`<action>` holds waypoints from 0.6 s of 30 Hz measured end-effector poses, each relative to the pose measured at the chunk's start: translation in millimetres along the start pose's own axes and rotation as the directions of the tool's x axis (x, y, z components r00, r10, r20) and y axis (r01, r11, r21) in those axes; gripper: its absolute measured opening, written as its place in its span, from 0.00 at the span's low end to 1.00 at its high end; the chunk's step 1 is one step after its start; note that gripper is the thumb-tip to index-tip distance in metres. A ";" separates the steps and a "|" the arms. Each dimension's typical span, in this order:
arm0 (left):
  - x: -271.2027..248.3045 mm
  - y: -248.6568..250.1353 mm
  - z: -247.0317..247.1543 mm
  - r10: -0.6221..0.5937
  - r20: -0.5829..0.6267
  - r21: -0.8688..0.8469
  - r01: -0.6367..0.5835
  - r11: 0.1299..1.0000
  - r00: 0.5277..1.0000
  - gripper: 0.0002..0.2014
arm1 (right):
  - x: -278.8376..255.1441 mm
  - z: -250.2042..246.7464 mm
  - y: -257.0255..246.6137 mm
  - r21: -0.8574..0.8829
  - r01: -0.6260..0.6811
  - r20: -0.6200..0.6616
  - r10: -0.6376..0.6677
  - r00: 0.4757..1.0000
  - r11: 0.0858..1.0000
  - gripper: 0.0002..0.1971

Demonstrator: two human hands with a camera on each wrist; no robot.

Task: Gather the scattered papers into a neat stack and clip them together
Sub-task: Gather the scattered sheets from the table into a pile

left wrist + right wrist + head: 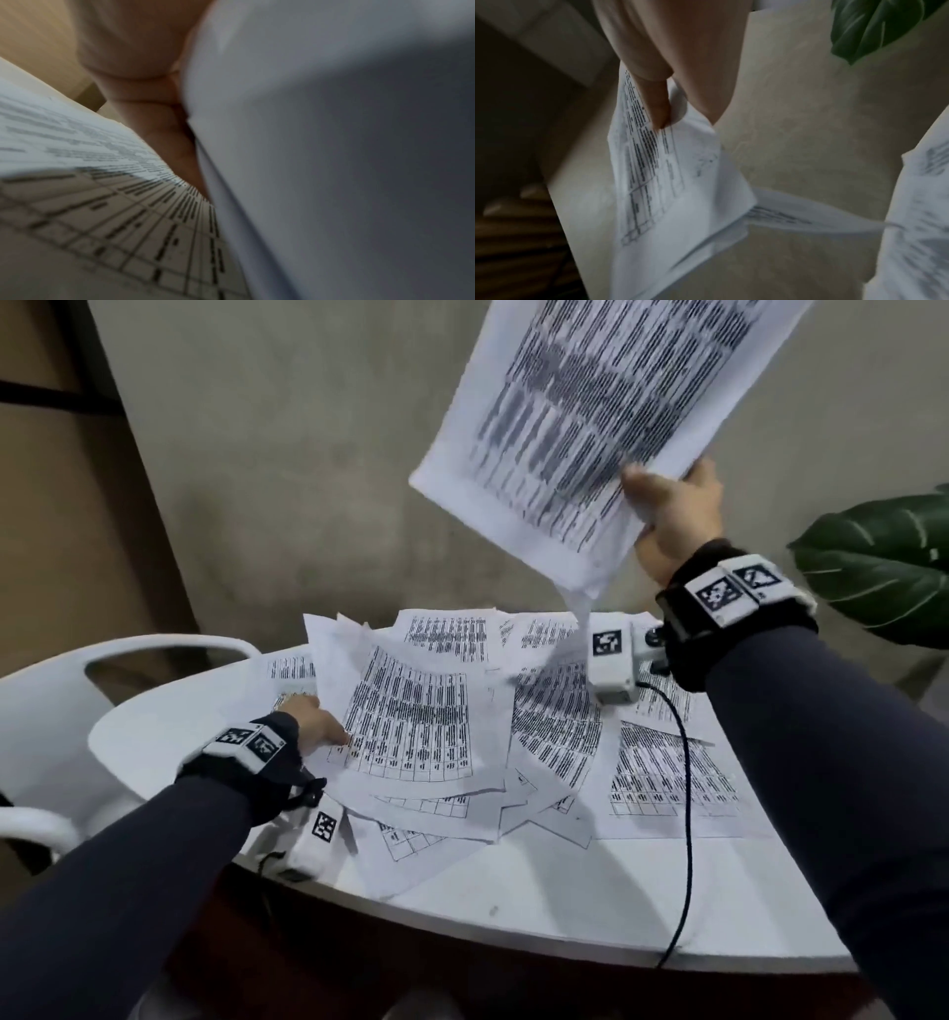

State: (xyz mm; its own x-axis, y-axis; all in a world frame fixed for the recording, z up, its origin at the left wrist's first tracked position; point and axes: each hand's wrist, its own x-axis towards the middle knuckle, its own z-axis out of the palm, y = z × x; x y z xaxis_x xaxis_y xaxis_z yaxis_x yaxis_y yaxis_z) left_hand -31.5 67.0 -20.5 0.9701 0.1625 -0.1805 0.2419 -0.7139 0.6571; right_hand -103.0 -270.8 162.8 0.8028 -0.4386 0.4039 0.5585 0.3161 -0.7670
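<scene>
Printed table sheets [657,762] lie scattered and overlapping across the white round table [565,906]. My right hand [662,505] is raised high at the upper right, gripping the lower corner of a bundle of sheets [590,403] that tilts up against the wall. The right wrist view shows my right hand [677,113] with thumb and fingers pinching that bundle [680,192]. At the table's left side my left hand [328,729] holds the edge of a few lifted sheets [411,711], thumb on the printed face. Up close, my left hand's fingers [154,132] lie behind the blank back of those sheets [321,142].
A white chair [46,711] stands against the table's left side. A green plant leaf [883,567] hangs at the right. A black cable [685,814] runs from my right wrist over the papers and the table's front edge. A grey wall stands behind.
</scene>
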 end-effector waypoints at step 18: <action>-5.9 4.4 2.1 -0.006 0.016 0.114 0.004 0.993 1.000 0.21 | -34.2 -103.3 99.2 -0.933 -0.295 -0.358 0.479 0.802 -0.204 0.24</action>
State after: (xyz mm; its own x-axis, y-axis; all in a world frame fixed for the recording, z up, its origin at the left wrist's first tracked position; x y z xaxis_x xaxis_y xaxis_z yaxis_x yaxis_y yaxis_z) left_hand -36.2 61.5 -18.1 0.9680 0.1559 -0.1964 0.2420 -0.7864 0.5684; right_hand -96.6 -311.4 21.4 0.8361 -0.5016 -0.2219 -0.5458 -0.7205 -0.4278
